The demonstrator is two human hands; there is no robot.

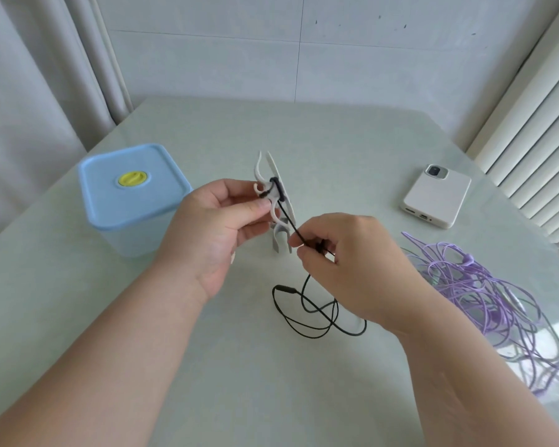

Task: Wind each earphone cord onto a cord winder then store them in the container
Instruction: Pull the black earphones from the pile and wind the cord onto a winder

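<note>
My left hand (213, 227) pinches a white cord winder (273, 175) upright above the table's middle. A black earphone cord (317, 314) is looped a few turns round the winder's waist. From there it runs taut down to my right hand (352, 262), which pinches it just below and right of the winder. The rest of the black cord lies in loose loops on the table under my right hand. A tangle of purple earphone cords (484, 285) lies at the right. The blue container (133, 195) stands at the left with its lid on.
A white phone (436, 195) lies face down at the back right of the pale table (207, 350). A white radiator (536, 150) stands along the right edge. Curtains hang at the left, beyond the table.
</note>
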